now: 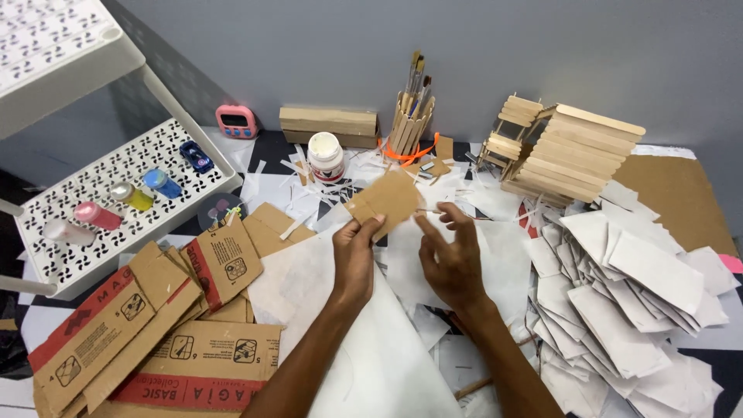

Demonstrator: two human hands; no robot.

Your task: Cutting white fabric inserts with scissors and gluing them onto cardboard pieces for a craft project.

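Head view: the left hand (354, 251) pinches a light, stiff cardboard piece (385, 200) by its lower edge; the right hand (451, 259), fingers loosely spread, holds nothing.

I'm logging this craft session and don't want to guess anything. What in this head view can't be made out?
- Cardboard piece in the left hand: its lower edge is hidden by the fingers.
- Right hand: a thin stick by its fingertips is too small to identify.
- Flattened boxes: cut off by the bottom edge.
- Pink timer: display too small to read.
- White paper pieces: overlapping, count unclear.
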